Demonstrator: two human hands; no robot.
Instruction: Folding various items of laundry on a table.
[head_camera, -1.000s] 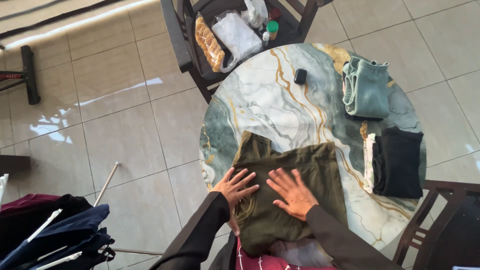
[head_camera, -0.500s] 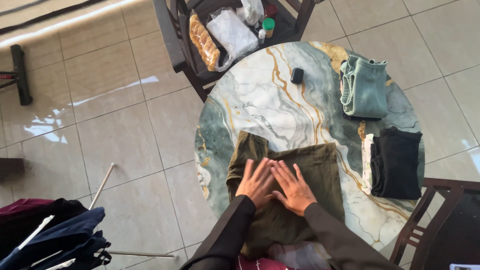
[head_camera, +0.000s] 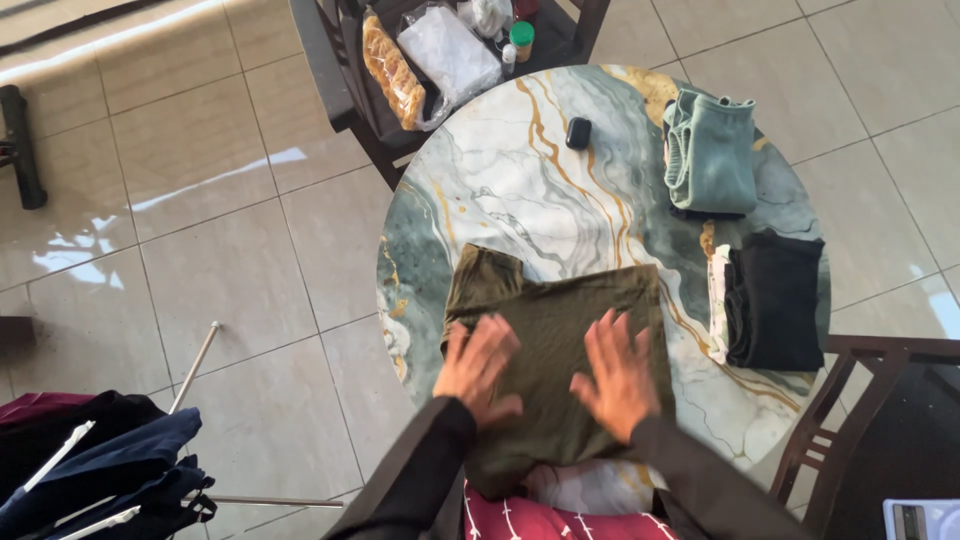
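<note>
— So, where are we with the laundry on the round marble-pattern table (head_camera: 520, 170)?

— Partway, I judge. I see two finished piles on the far right of the tabletop: a folded pale-green garment (head_camera: 712, 152) near the far edge, and closer in a folded black garment (head_camera: 775, 300) lying over something white (head_camera: 717, 300) that peeks out along its left side. The olive-green garment (head_camera: 555, 340) is the one in hand. It lies flat at the near edge of the table, already doubled into a rough rectangle, with one flap sticking out at its far-left corner.

— And the hands?

— Both are spread wide, palms down, pressing on the cloth. The left hand (head_camera: 478, 368) rests on the left half, the right hand (head_camera: 620, 372) on the right half, well apart from each other. Neither grips anything; the fingers are splayed and somewhat blurred, so I can't say more about them.

— What's left?

— In my reading, the olive piece needs that corner flap tucked and perhaps another fold before it matches the two piles. More cloth waits too: a dark red patterned fabric (head_camera: 560, 520) shows below the table edge, and dark blue and maroon clothes (head_camera: 100, 460) hang at the lower left.

— Anything else on the table?

— Just a small black object (head_camera: 578, 133) near the far side. Bagged goods (head_camera: 430, 55) sit on the dark wooden chair (head_camera: 330, 70) beyond.
</note>
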